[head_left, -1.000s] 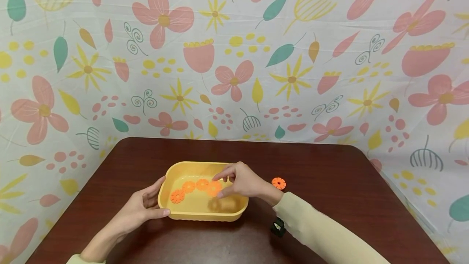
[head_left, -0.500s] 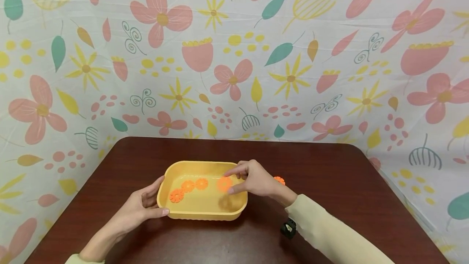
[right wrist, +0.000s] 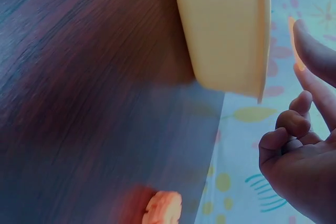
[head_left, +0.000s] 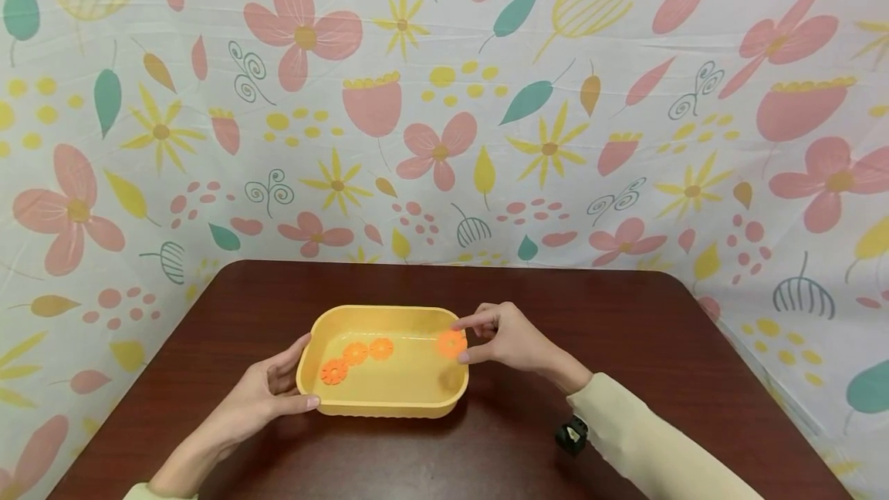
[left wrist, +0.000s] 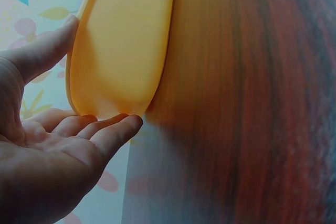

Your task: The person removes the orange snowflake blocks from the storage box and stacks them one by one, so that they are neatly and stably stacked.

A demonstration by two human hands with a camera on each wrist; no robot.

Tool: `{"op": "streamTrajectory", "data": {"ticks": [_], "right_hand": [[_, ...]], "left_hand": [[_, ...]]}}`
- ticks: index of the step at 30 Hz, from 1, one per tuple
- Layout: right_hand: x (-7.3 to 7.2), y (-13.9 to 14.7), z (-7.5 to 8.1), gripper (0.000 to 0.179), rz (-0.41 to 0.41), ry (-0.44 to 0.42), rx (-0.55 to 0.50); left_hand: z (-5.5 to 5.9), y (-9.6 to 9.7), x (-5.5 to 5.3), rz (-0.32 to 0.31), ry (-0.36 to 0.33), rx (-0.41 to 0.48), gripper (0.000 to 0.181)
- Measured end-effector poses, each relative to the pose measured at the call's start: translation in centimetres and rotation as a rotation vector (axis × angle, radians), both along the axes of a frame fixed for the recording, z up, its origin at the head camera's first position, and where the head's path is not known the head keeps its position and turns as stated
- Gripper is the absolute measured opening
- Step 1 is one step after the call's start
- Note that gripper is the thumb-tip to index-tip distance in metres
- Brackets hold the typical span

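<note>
My left hand (head_left: 253, 396) grips the left end of a yellow plastic tub (head_left: 382, 409), thumb at the rim and fingers against the end wall. In the left wrist view the fingertips touch the wall of the tub (left wrist: 123, 40). Between thumb and index finger, my right hand (head_left: 517, 342) pinches an orange flower-shaped disc (head_left: 451, 343) above the tub's right end. The right wrist view shows this disc (right wrist: 295, 43) edge-on, higher than the rim. Inside the tub lie three more orange flower discs (head_left: 355, 353) in a slanting row.
A dark reddish-brown wooden table (head_left: 590, 307) carries the tub. On it, in the right wrist view, are orange notched pieces (right wrist: 164, 208), seemingly stacked, which the right hand hides in the head view. A flower-printed cloth (head_left: 444, 99) hangs behind the table.
My right hand has moved to the right with the pinched disc, from the tub's middle to its right end. The orange piece on the table has gone behind that hand. The left hand stays put.
</note>
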State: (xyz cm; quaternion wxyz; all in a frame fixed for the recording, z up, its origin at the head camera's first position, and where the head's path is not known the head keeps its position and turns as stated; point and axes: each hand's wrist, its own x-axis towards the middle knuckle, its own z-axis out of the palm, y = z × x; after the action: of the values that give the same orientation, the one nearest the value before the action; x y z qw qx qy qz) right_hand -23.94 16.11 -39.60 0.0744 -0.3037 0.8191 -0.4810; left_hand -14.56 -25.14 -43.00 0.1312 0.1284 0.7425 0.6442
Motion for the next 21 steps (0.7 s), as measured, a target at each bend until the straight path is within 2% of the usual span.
{"op": "streamTrajectory", "data": {"ticks": [7, 21], "right_hand": [[0.1, 2.0, -0.4, 0.036, -0.061, 0.002, 0.027], [0.5, 6.8, -1.2, 0.039, -0.201, -0.028, 0.077]], "left_hand": [[0.1, 0.0, 0.0, 0.016, -0.021, -0.006, 0.101], [0.0, 0.1, 0.0, 0.021, -0.018, 0.008, 0.1]]}}
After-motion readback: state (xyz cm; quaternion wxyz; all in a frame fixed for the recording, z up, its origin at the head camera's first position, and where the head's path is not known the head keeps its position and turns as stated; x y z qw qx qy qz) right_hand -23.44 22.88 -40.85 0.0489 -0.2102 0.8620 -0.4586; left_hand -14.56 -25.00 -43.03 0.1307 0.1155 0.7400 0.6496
